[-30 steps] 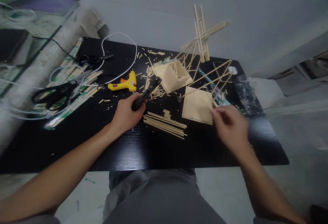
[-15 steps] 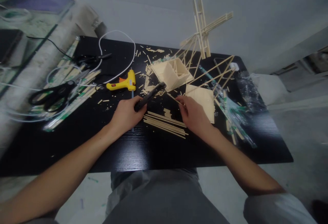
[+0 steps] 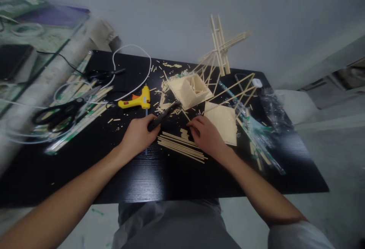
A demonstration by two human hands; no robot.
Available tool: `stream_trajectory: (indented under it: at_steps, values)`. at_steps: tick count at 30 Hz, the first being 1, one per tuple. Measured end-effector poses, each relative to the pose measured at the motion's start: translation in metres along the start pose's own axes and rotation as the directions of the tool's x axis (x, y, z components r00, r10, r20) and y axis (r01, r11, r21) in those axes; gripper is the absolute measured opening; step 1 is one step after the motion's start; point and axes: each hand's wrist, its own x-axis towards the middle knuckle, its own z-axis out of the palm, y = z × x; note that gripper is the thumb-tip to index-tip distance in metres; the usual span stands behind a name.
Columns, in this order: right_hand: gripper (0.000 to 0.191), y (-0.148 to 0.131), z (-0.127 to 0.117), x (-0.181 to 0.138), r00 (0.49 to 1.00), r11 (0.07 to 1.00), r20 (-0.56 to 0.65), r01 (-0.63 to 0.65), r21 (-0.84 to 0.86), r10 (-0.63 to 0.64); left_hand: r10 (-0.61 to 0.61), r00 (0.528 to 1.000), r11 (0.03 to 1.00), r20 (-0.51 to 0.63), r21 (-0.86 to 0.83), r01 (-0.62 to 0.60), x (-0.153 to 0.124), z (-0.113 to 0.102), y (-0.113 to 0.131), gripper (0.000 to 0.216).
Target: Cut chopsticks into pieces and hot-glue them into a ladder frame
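Black-handled cutting pliers (image 3: 164, 114) sit clamped in the left hand (image 3: 139, 135), tip pointing up and right toward a small open box of pale wooden sticks (image 3: 188, 89). The right hand (image 3: 207, 136) pinches a thin pale wooden stick (image 3: 186, 117) just beside the pliers' tip, above a row of loose wooden sticks (image 3: 179, 147) on the black table (image 3: 159, 180). A flat pale wooden panel (image 3: 224, 123) lies just right of that hand; a yellow glue gun (image 3: 137, 100) rests further left.
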Motion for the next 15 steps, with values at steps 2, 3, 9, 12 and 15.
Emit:
stream_trajectory:
  at_steps: [2, 3, 9, 12, 15]
  values:
    - [0.023, 0.0, 0.0004, -0.0004, 1.0, 1.0, -0.004, 0.009, -0.007, -0.009, -0.011, 1.0, 1.0, 0.006, 0.0, 0.011, 0.0002, 0.0003, -0.0008, 0.027]
    - [0.023, 0.0001, 0.0006, -0.0005, 1.0, 1.0, -0.007, 0.011, -0.006, -0.011, -0.014, 1.0, 1.0, 0.02, -0.003, 0.014, 0.0003, 0.0006, -0.0014, 0.026]
    - [0.021, 0.0014, 0.0043, 0.0004, 0.999, 1.0, -0.045, 0.02, 0.023, -0.019, -0.02, 0.997, 0.999, 0.074, 0.029, 0.018, 0.0005, 0.0025, -0.0058, 0.024]
    - [0.022, 0.0023, 0.0061, 0.001, 0.998, 0.999, -0.052, 0.032, 0.024, -0.03, -0.016, 0.996, 1.0, 0.093, 0.029, 0.013, 0.0002, 0.0026, -0.0065, 0.022]
    - [0.024, 0.0027, 0.0074, 0.0014, 0.998, 0.999, -0.048, 0.032, 0.016, -0.031, -0.013, 0.994, 1.0, 0.111, 0.009, 0.012, -0.0003, 0.0024, -0.0059, 0.022]
